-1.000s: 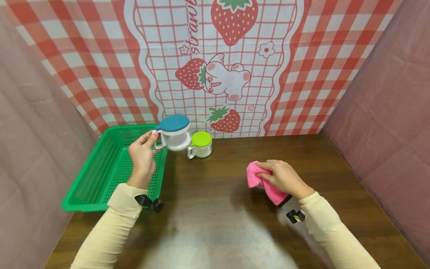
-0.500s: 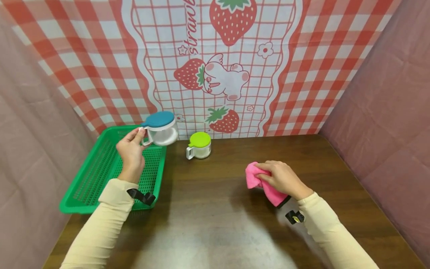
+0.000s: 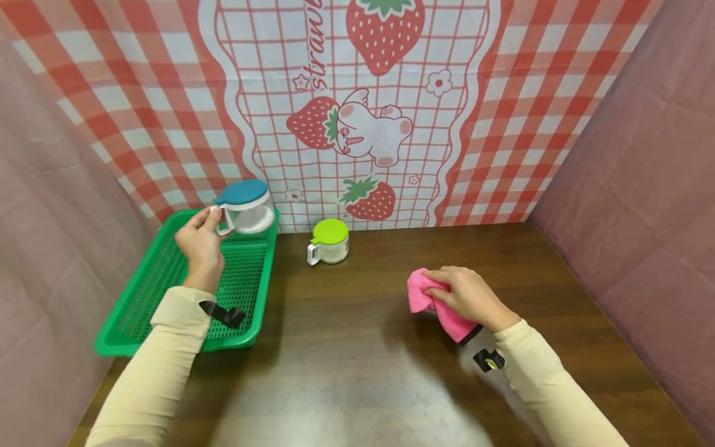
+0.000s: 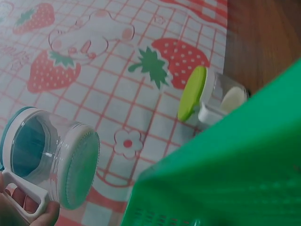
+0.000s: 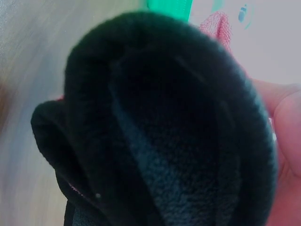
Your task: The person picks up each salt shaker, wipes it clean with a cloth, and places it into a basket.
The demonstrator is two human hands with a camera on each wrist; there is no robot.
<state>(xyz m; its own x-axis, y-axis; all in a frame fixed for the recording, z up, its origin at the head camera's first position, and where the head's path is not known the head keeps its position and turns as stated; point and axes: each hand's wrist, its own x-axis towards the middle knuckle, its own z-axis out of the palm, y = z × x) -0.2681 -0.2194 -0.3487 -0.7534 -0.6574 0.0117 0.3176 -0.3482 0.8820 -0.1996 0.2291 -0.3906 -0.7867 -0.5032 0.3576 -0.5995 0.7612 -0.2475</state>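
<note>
My left hand (image 3: 202,245) pinches the white handle of a clear seasoning jar (image 3: 251,217) with a blue lid, held up over the far part of a green basket (image 3: 259,310). In the left wrist view the jar (image 4: 61,160) shows its pale base, and fingers wrap its handle. My right hand (image 3: 472,295) grips a bunched pink cloth (image 3: 455,320) low over the right side of the table. The dark underside of the cloth (image 5: 174,141) fills much of the right wrist view. A second jar (image 3: 331,242), with a lime-green lid and white handle, stands upright near the back.
The brown wooden table (image 3: 346,347) ends at a red-and-white strawberry cloth (image 3: 368,112) hung behind it. Pink fabric walls (image 3: 631,155) close in both sides. The basket's raised rim stands between the left arm and the green-lidded jar.
My left hand has carried the blue-lidded jar leftward, from beside the green-lidded jar to over the basket. My right hand and the pink cloth have stayed almost still.
</note>
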